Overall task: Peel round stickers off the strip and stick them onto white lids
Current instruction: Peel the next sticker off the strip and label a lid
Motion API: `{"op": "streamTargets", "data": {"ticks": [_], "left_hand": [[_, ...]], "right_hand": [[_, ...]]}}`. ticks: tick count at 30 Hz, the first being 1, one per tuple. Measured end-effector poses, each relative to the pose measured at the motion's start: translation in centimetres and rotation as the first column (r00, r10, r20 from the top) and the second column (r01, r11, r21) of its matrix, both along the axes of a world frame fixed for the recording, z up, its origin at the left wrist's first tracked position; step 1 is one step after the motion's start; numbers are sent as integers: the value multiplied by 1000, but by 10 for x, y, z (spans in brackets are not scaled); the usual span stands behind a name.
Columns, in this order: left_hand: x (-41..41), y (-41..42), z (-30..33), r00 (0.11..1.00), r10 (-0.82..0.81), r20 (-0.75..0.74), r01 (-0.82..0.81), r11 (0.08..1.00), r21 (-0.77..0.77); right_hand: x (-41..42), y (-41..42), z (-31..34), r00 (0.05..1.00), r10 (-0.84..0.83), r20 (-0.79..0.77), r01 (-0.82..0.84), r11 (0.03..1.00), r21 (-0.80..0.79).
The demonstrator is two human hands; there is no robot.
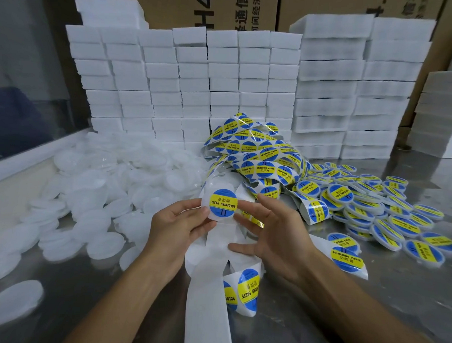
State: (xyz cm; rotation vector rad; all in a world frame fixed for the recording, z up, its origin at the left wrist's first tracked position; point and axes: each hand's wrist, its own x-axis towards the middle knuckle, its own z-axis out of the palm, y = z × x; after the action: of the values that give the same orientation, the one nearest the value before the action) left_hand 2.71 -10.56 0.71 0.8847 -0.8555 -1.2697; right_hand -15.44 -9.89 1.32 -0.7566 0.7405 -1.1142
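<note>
My left hand holds a white lid upright between thumb and fingers. A round blue and yellow sticker reading "SOLDERING PASTE" covers the lid's face. My right hand is beside the lid with its fingers spread and relaxed, fingertips near the lid's right edge and over the white backing strip. The sticker strip lies in a tangled heap behind my hands. A pile of plain white lids spreads to the left. Several stickered lids lie to the right.
Stacks of white foam blocks form a wall at the back of the steel table, with cardboard boxes behind them. A raised white ledge runs along the left side.
</note>
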Motion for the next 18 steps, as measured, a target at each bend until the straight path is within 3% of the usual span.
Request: {"op": "streamTargets", "data": {"ticks": [18], "left_hand": [[-2, 4, 2, 999, -9, 46, 9, 1000, 15]], "right_hand": [[2, 3, 2, 999, -16, -41, 16, 1000, -6]]}}
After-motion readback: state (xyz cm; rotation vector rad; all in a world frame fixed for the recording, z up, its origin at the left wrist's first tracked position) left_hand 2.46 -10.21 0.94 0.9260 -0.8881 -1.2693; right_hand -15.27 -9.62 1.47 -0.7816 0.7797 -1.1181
